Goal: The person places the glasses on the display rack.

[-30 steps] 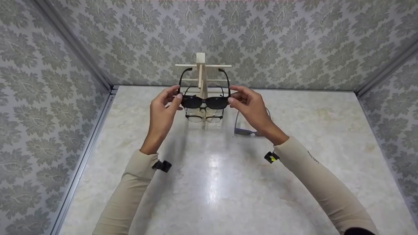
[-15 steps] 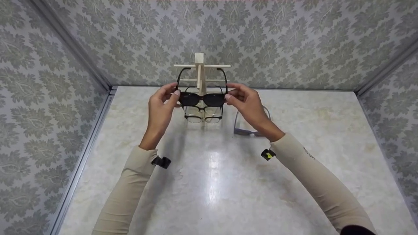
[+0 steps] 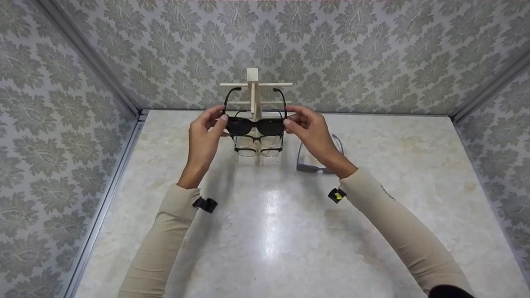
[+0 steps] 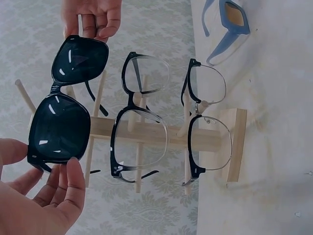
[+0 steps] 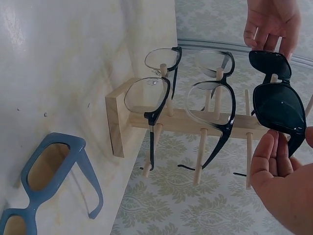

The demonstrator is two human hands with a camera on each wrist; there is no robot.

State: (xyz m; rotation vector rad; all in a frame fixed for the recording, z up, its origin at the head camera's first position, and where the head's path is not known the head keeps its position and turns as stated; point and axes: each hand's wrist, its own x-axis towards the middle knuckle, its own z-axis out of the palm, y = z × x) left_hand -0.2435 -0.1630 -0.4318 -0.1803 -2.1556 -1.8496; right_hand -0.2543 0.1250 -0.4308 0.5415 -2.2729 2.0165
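Note:
Black sunglasses [image 3: 254, 126] with dark lenses are held between both hands at the wooden eyewear stand [image 3: 252, 75]. My left hand [image 3: 205, 136] pinches their left end near the hinge, and my right hand [image 3: 314, 134] pinches the right end. Their temples point back toward the stand's pegs. Below hang clear glasses with a black upper frame [image 4: 117, 142], and lower still a pair of half-rim glasses [image 4: 193, 142]. In the right wrist view a peg shows behind the sunglasses' bridge.
Blue-framed sunglasses [image 3: 308, 168] lie on the marbled table [image 3: 393, 186], partly behind my right forearm. The stand's block base [image 4: 237, 144] rests on the table. Patterned wall panels [image 3: 310, 41] rise behind and on both sides.
The sunglasses and both hands have shifted slightly left and up in the head view, mostly in the first half second. Both hands keep their grip.

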